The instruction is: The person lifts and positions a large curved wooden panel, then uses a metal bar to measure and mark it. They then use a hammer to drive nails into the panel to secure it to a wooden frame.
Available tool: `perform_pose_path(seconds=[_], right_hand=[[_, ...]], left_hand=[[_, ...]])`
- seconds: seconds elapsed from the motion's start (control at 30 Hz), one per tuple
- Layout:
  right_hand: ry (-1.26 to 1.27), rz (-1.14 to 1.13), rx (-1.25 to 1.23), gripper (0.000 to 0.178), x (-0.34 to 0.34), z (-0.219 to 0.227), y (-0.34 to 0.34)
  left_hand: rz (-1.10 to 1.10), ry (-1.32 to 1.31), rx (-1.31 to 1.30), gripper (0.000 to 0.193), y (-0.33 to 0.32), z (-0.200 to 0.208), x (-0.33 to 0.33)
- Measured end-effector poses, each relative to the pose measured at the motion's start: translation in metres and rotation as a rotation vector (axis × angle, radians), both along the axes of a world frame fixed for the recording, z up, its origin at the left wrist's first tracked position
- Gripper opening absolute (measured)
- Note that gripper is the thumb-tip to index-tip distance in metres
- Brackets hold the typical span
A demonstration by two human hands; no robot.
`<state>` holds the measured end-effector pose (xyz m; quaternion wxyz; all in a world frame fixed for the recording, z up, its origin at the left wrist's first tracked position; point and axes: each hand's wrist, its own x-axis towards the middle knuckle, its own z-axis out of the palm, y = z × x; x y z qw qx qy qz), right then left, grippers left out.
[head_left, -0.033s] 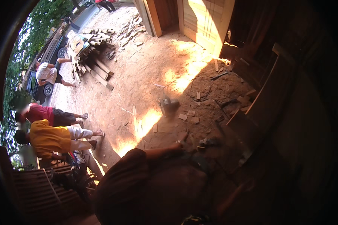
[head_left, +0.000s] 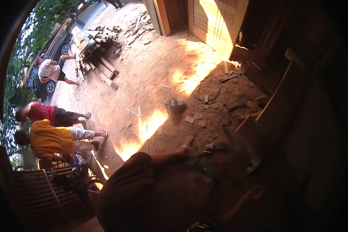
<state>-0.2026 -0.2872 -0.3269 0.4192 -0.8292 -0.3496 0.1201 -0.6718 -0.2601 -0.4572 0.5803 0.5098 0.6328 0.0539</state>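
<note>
Deep shade dims both of my hands. My left hand (head_left: 184, 149) reaches over the dusty ground from a loose dark sleeve; one finger or thumb seems to stick out, and the grip is too dark to read. Just right of it lies a dark power tool (head_left: 215, 147), possibly a grinder. Lower right, my right hand (head_left: 255, 192) hangs apart from nearby things, its fingers seemingly spread and nothing visible in them. Beyond my left hand a grey power tool (head_left: 175, 107) rests on the ground beside small wood offcuts (head_left: 194, 120).
A lumber pile (head_left: 100, 65) lies far left near a dark pickup (head_left: 46, 83). Several people stand on the left, one in a yellow shirt (head_left: 50, 139), beside a motorcycle (head_left: 91, 183). A wooden door (head_left: 216, 23) stands at the back. Boards (head_left: 272, 96) and sawdust (head_left: 228, 89) lie right.
The whole view has shifted slightly, so the background sits a little differently. My right hand shows a bit more plainly; my left hand has hardly moved.
</note>
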Motion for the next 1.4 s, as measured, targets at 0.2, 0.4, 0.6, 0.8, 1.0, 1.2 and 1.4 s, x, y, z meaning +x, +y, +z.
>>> perform_pose_path(seconds=[0.2,0.4,0.6,0.8,1.0,1.2,1.4], right_hand=[[0.308,0.376,-0.264,0.03,-0.138,0.073,0.075],[0.287,0.897,-0.435,0.028,-0.266,-0.011,0.115],[0.386,1.0,-0.711,0.03,-0.322,-0.105,0.123],[0.52,0.767,-0.97,0.029,-0.294,-0.277,0.141],[0.599,0.66,-0.967,0.029,-0.251,-0.408,0.218],[0.161,0.872,-1.015,0.042,-0.164,-0.573,0.279],[-0.22,0.775,-1.031,0.098,-0.114,-0.705,0.326]], left_hand=[[0.072,-0.019,-0.181,0.047,0.03,0.024,-0.028],[0.087,-0.003,-0.255,0.046,0.006,-0.032,-0.058],[-0.119,0.331,-0.39,0.066,0.006,-0.041,-0.067],[-0.133,0.471,-0.386,0.069,0.037,-0.096,-0.057],[-0.038,0.486,-0.253,0.042,0.017,-0.147,-0.063],[0.076,0.507,-0.165,0.03,0.004,-0.149,-0.072],[0.171,0.516,-0.134,0.026,0.003,-0.154,-0.081]])
